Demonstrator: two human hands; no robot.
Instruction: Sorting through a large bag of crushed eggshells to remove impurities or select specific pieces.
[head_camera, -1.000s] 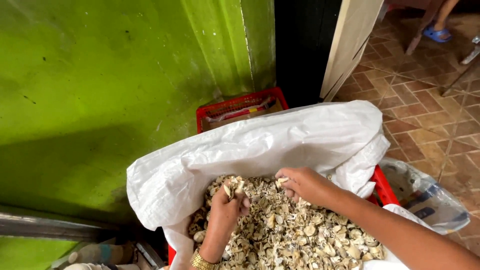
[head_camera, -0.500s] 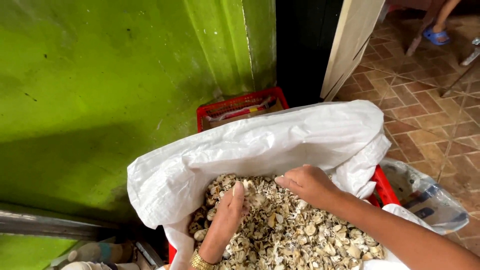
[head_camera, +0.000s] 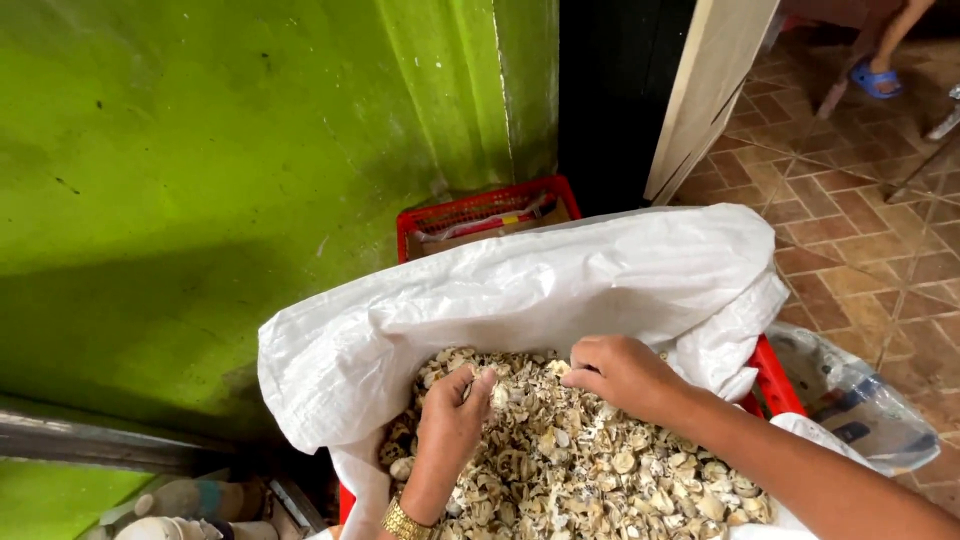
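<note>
Your left hand (head_camera: 450, 425) and right hand (head_camera: 620, 372), fingers curled and pinching, dig into pale beige broken shell pieces (head_camera: 590, 470) filling the white woven plastic sack (head_camera: 560, 290) inside a red plastic crate (head_camera: 775, 380).

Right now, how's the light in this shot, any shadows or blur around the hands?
Head view: even, soft light on the white sack; a broad shadow darkens the lower green wall; the doorway is nearly black; both hands, left hand and right hand, look sharp over the shell pieces.
</note>
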